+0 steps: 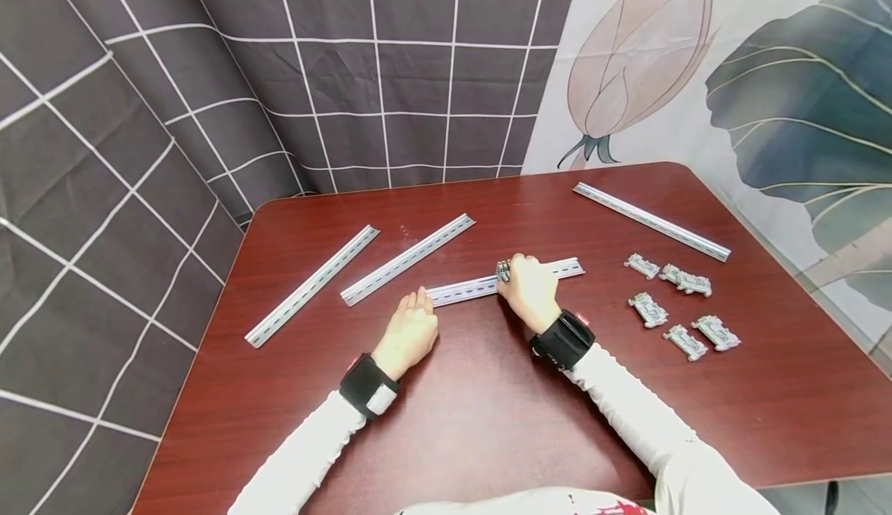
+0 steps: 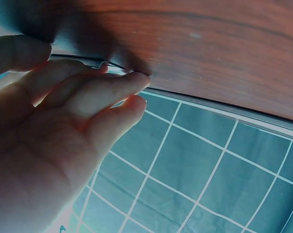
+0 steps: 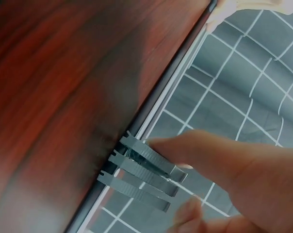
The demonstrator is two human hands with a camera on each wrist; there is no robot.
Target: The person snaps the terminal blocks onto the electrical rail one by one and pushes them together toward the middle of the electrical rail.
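Note:
A slotted metal DIN rail (image 1: 465,290) lies flat across the middle of the table. At its left end my left hand (image 1: 407,333) holds it, thumb and fingertips close against the metal; in the left wrist view the fingers (image 2: 107,92) partly hide that end. My right hand (image 1: 531,290) pinches a grey ridged clip (image 1: 503,271) on the rail, right of its middle. In the right wrist view the clip (image 3: 141,170) shows several parallel fins with notched ends that meet the rail's edge (image 3: 170,87). The right palm side is hidden from above.
Two more rails (image 1: 313,286) (image 1: 407,259) lie slanted at the left, and another rail (image 1: 651,221) at the back right. Several pale clip-like pieces (image 1: 648,310) are scattered on the table (image 1: 481,422) to the right. A gridded curtain (image 1: 411,73) hangs behind the table.

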